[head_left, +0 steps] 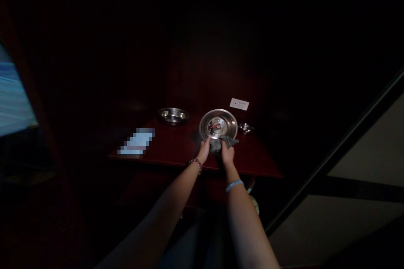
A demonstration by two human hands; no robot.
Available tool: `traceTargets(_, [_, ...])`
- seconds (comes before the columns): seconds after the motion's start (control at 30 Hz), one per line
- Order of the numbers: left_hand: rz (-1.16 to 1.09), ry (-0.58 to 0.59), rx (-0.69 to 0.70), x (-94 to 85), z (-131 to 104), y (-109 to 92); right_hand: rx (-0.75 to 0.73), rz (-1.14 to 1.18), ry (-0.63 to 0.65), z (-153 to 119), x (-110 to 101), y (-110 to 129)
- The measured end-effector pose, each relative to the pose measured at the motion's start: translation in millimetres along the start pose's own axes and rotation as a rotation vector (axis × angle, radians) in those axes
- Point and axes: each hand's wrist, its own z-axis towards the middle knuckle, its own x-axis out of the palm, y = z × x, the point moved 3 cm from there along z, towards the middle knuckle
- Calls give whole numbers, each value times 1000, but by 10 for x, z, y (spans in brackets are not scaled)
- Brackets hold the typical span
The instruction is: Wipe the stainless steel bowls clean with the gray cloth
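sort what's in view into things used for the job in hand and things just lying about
Held for the job:
metal basin
gray cloth

Apparently just lying about, untouched:
shallow metal bowl, back left
small metal bowl, right
pixelated pale item, left

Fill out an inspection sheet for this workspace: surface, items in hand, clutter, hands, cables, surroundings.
Surface: dark red tabletop, dimly lit.
Items in hand: round metal dish, tilted up; grey cloth at its lower edge.
Clutter: metal bowl on the left, smaller metal bowl on the right; pixelated patch at front left, unidentifiable.
Hands: left hand grips the dish's lower rim; right hand grips the cloth against it.
Cables: nothing seen.
Surroundings: white socket plate behind.
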Motion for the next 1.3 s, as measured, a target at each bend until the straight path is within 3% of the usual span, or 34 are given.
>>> traceTargets(1.3, [-17,17,-8,0,-15,-7,-1,22,-75,112,-21,-135])
